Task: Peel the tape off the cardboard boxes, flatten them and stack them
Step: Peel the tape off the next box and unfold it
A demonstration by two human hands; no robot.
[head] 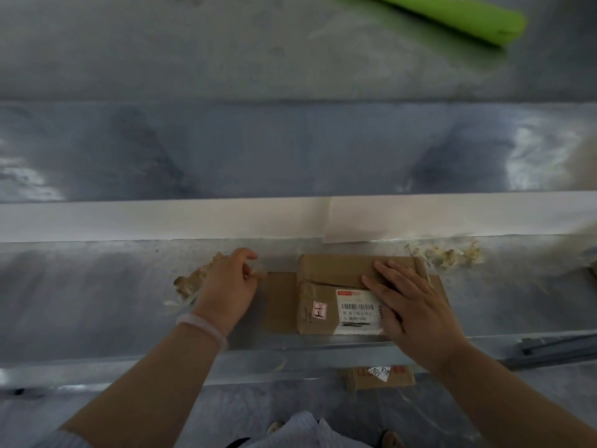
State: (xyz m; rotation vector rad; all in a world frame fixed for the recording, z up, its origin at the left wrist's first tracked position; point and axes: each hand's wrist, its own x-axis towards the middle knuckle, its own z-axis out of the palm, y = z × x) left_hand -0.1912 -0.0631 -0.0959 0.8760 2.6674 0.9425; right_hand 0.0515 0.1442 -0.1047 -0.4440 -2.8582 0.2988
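"Two hands point(227, 286), two jobs, so which does what?"

"Our right hand point(410, 305) lies flat with straight fingers on the cardboard box point(323, 273), covering its right half and part of the label point(357, 313). Our left hand is well apart from it, with thumb and fingers curled together at the left edge of the flap point(279, 302) that lies flat on the worktop point(97, 286). It seems to pinch an end of tape point(260, 275) there, though the strip is too thin and blurred for us to be sure."

"And where is the box?"

"Midway along the worktop, with its label side close to the near edge. It looks only half collapsed to us. The left flap is down, while the body is raised."

"Then how do we peel cleanly?"

"We judge it best to keep the right palm pressing, so the box cannot slide toward the pull. We draw the tape low and slowly, back along its own line. If we yank it upward, it may tear the paper skin or snap short."

"Where does the strip go?"

"Onto the wad of peeled tape point(189, 282) just left of our left hand. More scraps point(452, 255) lie by the far edge, to the right. Another box point(381, 378) waits below the near edge, so we reckon plenty of the task remains"
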